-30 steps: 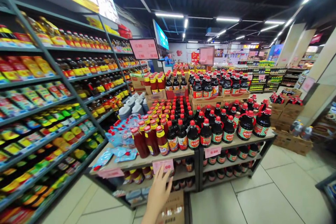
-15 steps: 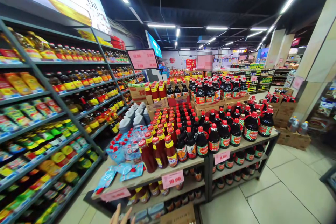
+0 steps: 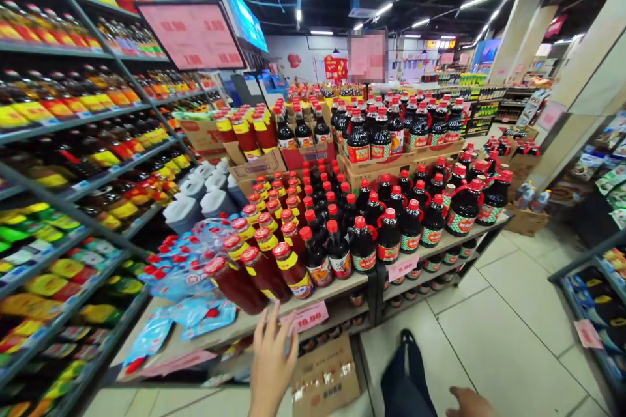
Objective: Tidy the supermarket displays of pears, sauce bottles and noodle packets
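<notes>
My left hand (image 3: 274, 346) is raised in front of the display table's front edge, fingers apart and nothing in it. Beside its fingertips is a pink price card (image 3: 309, 316). Just beyond stand red-brown sauce bottles (image 3: 292, 270) with red caps and yellow neck labels. Dark soy sauce bottles (image 3: 338, 251) line up to their right, with larger handled jugs (image 3: 388, 238) further along. Blue-and-white spouted pouches (image 3: 151, 333) lie at the table's left end. Low at the bottom edge, my right hand (image 3: 470, 402) is partly cut off; a finger stretches out and no object shows in it.
Tall shelves (image 3: 73, 120) of bottles and packets run along the left. Below the table sits a cardboard box (image 3: 325, 374). One shoe and dark trouser leg (image 3: 405, 381) show on the tiled floor (image 3: 489, 332). Another low shelf (image 3: 594, 319) stands at right.
The view has moved closer to the table. My left hand dropped to the bottom edge, then rose again by the price card. My right hand has come into view at the bottom.
</notes>
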`<move>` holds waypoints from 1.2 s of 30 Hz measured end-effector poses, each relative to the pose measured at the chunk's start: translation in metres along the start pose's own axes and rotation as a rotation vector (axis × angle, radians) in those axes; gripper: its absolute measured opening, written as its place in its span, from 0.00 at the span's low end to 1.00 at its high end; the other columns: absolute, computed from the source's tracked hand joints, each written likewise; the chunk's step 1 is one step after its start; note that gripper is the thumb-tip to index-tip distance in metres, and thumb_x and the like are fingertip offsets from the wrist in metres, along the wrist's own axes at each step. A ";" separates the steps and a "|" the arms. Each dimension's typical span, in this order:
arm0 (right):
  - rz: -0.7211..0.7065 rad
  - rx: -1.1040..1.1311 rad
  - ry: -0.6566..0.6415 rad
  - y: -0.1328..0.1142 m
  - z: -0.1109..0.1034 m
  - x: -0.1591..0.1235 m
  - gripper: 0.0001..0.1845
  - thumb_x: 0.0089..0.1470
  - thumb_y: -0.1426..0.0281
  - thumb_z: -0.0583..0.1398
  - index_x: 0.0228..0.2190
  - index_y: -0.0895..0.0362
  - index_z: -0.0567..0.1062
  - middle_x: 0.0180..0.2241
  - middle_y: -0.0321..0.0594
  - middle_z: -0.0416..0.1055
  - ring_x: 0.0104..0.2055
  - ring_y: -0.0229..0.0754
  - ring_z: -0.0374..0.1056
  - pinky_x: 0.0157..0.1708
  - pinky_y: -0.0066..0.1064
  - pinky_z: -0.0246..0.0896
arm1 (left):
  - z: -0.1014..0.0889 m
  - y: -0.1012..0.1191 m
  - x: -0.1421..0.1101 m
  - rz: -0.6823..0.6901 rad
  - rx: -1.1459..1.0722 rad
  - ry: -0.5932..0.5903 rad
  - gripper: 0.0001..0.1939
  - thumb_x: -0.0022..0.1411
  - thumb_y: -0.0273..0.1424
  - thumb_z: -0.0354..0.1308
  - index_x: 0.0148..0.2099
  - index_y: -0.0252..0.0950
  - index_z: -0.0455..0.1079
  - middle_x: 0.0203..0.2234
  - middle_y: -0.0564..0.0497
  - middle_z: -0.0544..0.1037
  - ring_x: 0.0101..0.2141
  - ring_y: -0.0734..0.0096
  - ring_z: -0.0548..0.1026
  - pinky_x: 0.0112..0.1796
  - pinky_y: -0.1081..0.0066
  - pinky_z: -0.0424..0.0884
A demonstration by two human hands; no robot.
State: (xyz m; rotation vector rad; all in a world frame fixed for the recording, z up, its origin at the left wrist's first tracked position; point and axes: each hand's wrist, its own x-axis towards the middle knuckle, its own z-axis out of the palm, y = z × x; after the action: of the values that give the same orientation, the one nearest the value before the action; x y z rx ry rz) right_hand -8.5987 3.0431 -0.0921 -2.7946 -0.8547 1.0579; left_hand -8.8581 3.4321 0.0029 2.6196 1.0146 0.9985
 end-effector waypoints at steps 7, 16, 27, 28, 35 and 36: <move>-0.200 -0.089 -0.037 0.010 -0.122 0.116 0.28 0.55 0.69 0.56 0.56 0.59 0.76 0.54 0.52 0.76 0.58 0.53 0.72 0.58 0.41 0.65 | 0.071 0.087 0.095 0.043 -0.088 0.314 0.20 0.66 0.24 0.57 0.59 0.41 0.70 0.56 0.41 0.73 0.55 0.55 0.72 0.56 0.51 0.70; -0.746 -0.174 0.136 -0.018 -0.327 0.216 0.22 0.62 0.66 0.58 0.56 0.53 0.75 0.54 0.50 0.76 0.54 0.57 0.74 0.53 0.48 0.69 | 0.157 0.197 0.216 -0.403 -0.234 0.281 0.31 0.68 0.36 0.59 0.69 0.39 0.56 0.60 0.37 0.70 0.58 0.53 0.71 0.55 0.54 0.73; -0.657 0.313 0.639 -0.023 -0.324 0.226 0.15 0.66 0.62 0.55 0.29 0.53 0.71 0.25 0.36 0.72 0.28 0.40 0.70 0.31 0.30 0.63 | 0.151 0.210 0.212 -0.172 -0.017 0.365 0.33 0.62 0.30 0.64 0.68 0.37 0.60 0.59 0.34 0.71 0.58 0.48 0.71 0.56 0.48 0.69; -0.627 0.366 0.673 -0.019 -0.322 0.223 0.15 0.66 0.62 0.56 0.28 0.53 0.70 0.25 0.35 0.71 0.27 0.40 0.69 0.31 0.30 0.62 | 0.151 0.209 0.210 -0.106 0.005 0.392 0.34 0.60 0.28 0.65 0.67 0.37 0.62 0.58 0.34 0.72 0.57 0.47 0.71 0.56 0.47 0.68; -0.334 0.533 0.864 0.029 -0.320 0.215 0.14 0.64 0.56 0.58 0.37 0.54 0.73 0.32 0.41 0.75 0.34 0.45 0.72 0.36 0.36 0.67 | 0.158 0.221 0.225 0.218 -0.192 0.460 0.30 0.52 0.19 0.68 0.57 0.36 0.70 0.51 0.39 0.74 0.44 0.59 0.75 0.44 0.61 0.73; -0.281 0.548 0.910 0.037 -0.317 0.214 0.15 0.63 0.55 0.58 0.40 0.54 0.73 0.36 0.43 0.76 0.37 0.46 0.72 0.38 0.39 0.68 | 0.159 0.228 0.227 0.260 -0.229 0.428 0.27 0.53 0.18 0.68 0.55 0.36 0.71 0.49 0.41 0.74 0.41 0.63 0.75 0.42 0.64 0.73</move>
State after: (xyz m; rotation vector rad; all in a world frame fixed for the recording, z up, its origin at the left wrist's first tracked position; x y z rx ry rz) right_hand -8.2519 3.1696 0.0142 -2.1954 -0.6507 -0.0731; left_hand -8.5092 3.4203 0.0851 2.4394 0.5844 1.6782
